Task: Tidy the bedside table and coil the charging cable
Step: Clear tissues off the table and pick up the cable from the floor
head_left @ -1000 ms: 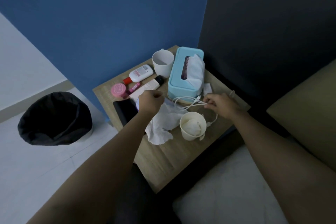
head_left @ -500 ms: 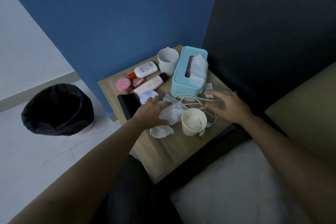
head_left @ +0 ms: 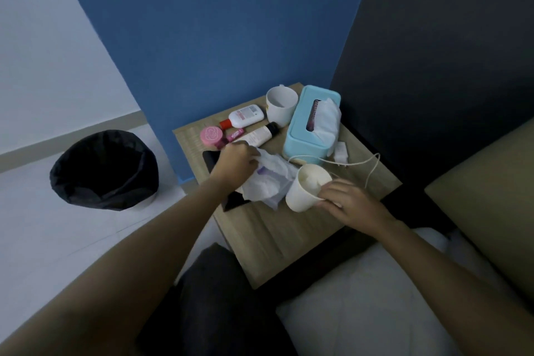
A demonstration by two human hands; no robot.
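Observation:
On the wooden bedside table, my left hand is closed on a bunch of crumpled white tissues. My right hand grips a white paper cup, tilted, with crumpled tissue inside. The white charging cable lies loose on the table behind the cup, its plug near the light blue tissue box. A black phone lies partly under the tissues and my left wrist.
At the back of the table stand a white mug, a white bottle with red cap, a pink round jar, a pink lip balm and a cream tube. A black-lined bin sits on the floor at left. Bed and pillow at right.
My right hand left the cable and took hold of the paper cup, lifting and tilting it. My left hand gathered the tissues and pulled them up off the table.

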